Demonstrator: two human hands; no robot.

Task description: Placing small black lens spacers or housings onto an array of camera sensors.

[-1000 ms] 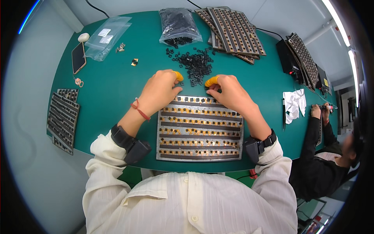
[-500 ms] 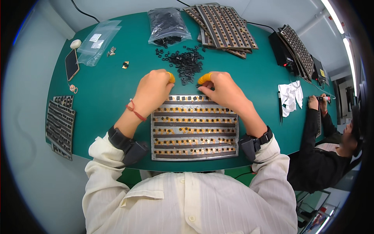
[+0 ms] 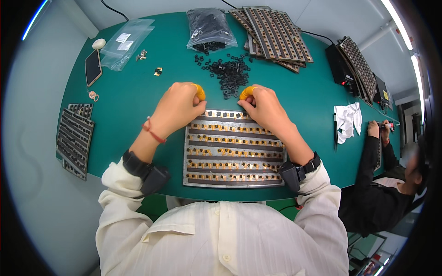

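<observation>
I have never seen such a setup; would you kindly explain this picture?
No machine here: a person works with two hands, seen from a fisheye camera worn on the head. The left hand and right hand, each with a yellow finger covering, are at the far edge of a metal tray carrying rows of small parts. Beyond it on the green table lie a pile of black pieces, a plastic bag and stacked trays. Whether either holds a piece cannot be made out.

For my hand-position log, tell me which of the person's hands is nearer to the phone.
Left. The left hand is to the right of the phone and closer to the person's body; the right hand is farther right, beyond the left.
</observation>
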